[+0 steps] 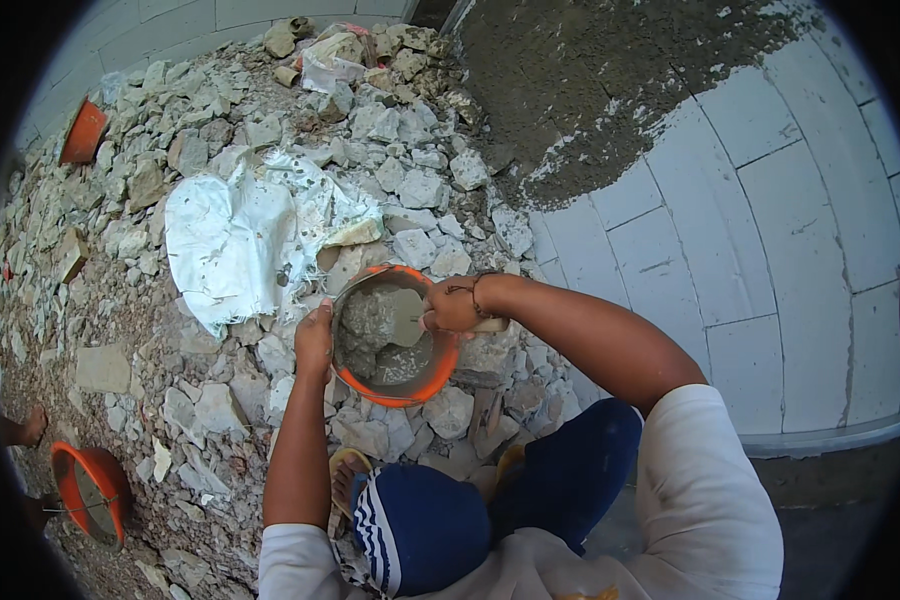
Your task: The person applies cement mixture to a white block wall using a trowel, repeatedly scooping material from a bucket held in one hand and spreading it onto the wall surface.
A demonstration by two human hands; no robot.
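An orange bucket (438, 376) stands on the rubble before me, with wet grey mortar (363, 330) inside. My left hand (313, 340) is closed on its left rim. In my closed right hand (454, 304) is a trowel; its flat blade (407, 312) reaches into the bucket over the mortar, and the end of its pale handle shows beside the hand. Part of the mortar under the blade is hidden. A torn white sack (225, 245) lies just beyond the bucket to the left.
Broken stones (200, 415) cover the ground around my feet. On the right runs a pale block wall (710, 220), partly coated with wet dark mortar (590, 80). A second orange bucket (115, 480) is at lower left near another person's hand and foot (34, 426). An orange container (83, 133) lies tilted farther off.
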